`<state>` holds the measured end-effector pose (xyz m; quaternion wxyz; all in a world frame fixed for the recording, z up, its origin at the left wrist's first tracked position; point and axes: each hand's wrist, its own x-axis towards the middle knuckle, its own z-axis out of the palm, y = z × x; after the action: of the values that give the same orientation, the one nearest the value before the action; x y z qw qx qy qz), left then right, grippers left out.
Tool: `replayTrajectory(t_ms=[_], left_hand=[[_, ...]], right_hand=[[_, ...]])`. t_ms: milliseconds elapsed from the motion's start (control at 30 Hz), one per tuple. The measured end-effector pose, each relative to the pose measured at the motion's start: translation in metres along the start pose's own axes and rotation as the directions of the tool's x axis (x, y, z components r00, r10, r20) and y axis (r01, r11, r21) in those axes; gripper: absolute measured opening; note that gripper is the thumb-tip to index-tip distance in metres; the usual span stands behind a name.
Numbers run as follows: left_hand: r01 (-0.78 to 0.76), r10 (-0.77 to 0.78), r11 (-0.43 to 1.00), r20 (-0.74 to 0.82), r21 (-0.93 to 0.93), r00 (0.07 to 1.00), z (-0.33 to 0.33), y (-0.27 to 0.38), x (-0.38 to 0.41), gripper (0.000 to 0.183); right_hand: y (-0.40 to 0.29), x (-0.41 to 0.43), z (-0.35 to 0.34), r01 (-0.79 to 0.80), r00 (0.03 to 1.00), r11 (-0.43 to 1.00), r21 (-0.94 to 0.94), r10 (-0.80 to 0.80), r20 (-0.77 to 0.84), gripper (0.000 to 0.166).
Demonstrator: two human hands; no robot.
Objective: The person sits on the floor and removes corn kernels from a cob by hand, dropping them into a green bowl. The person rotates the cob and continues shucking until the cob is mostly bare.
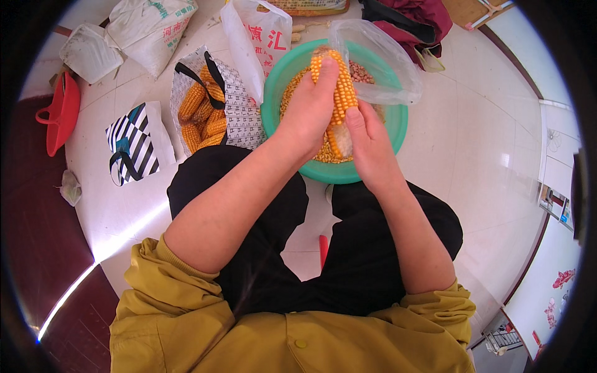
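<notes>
Over a green plastic basin [402,135], my left hand [308,109] grips an ear of yellow corn [346,88], its thumb lying along the upper kernels. My right hand [373,144] holds the lower end from the other side, thumb pressed on the kernels. Below that thumb shows a pale, bare patch of cob [344,139] edged with kernels; whether this is the same ear or a second one I cannot tell. Loose yellow kernels [326,154] lie in the basin. Reddish kernels or nuts [360,73] show near a clear plastic bag [392,56] draped over the rim.
Left of the basin stands a patterned bag [242,116] of corn ears [193,102]. Behind are a white plastic bag [270,37] and a woven sack [149,32]. A striped bag [135,144], red plastic basket [64,116] and white dustpan [88,53] lie leftward; maroon cloth [433,23] lies back right.
</notes>
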<state>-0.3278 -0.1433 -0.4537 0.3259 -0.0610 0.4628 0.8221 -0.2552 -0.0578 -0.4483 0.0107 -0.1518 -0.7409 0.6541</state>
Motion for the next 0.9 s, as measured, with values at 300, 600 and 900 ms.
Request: replayTrajectory(t_ms=[300,600,900], left_hand=[[-0.017,0.020,0.997,-0.027,0.078,0.999,0.001,0.001,0.000,0.041],[-0.027,0.026,0.999,0.053,0.024,0.998,0.001,0.007,-0.002,0.037],[-0.090,0.088,0.989,0.023,0.119,0.996,0.000,0.005,-0.002,0.036]], right_hand=[[-0.006,-0.002,0.003,-0.116,0.993,0.971,0.211,0.113,0.025,0.038],[-0.002,-0.002,0.000,-0.092,0.996,0.967,0.237,0.087,0.030,0.037],[-0.003,-0.002,-0.001,0.015,0.995,0.999,0.029,-0.018,0.101,0.038]])
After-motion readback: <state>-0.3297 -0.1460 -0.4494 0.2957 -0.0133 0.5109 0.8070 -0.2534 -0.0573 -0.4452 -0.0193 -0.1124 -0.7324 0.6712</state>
